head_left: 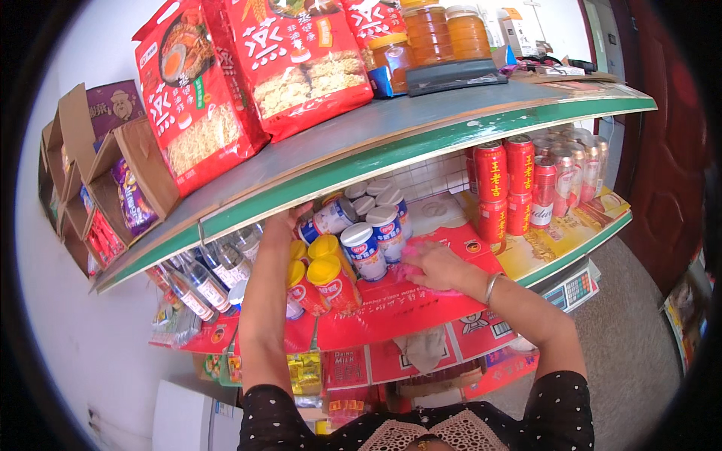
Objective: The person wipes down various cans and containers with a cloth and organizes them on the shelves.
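Observation:
My right hand [440, 267] presses a pink cloth [410, 260] onto the red cardboard [389, 301] lining the shelf. Just left of it stand blue-and-white cans [364, 252] with pale lids. My left hand [296, 215] reaches in beneath the upper shelf's edge, its fingers partly hidden. Beside those fingers a blue-and-white can [331, 219] tilts over; whether I grip it cannot be made out. Several red-and-yellow cans with yellow lids [333, 282] are grouped between my forearms.
Overhead runs the green-edged upper shelf [406, 135], carrying red noodle bags [304, 67] and jars of amber liquid [431, 36]. Glass bottles [206, 287] lean at left. Stacked red drink cans [492, 191] stand at right, above a scale with a keypad [569, 290].

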The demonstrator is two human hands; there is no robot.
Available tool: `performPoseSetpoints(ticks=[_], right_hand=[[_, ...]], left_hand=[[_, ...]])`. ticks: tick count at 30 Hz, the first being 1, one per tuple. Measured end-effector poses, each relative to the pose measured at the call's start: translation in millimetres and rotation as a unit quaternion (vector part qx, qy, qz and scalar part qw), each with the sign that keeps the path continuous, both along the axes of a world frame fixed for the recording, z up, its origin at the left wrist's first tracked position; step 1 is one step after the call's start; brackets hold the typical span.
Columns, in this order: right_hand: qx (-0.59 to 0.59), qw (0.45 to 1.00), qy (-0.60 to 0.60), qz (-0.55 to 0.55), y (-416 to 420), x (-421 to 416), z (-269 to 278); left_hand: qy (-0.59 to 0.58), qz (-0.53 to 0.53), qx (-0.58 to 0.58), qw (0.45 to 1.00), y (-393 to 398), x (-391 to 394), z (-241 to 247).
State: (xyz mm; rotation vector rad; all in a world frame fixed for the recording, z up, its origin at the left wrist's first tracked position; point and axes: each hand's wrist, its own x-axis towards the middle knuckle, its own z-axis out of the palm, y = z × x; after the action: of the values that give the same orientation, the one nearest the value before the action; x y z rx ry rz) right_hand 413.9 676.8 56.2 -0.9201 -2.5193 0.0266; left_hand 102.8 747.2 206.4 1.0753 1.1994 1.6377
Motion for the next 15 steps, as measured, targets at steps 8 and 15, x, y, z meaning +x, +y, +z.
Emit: performPoseSetpoints(ticks=[8, 15], right_hand=[[-0.016, 0.998, 0.066, -0.008, 8, 9, -4], [-0.074, 0.914, 0.398, 0.005, 22, 41, 9]], left_hand=[[0.005, -0.174, 0.084, 0.981, -84, 40, 3], [0.228, -0.172, 0.161, 0.945, -153, 101, -20]])
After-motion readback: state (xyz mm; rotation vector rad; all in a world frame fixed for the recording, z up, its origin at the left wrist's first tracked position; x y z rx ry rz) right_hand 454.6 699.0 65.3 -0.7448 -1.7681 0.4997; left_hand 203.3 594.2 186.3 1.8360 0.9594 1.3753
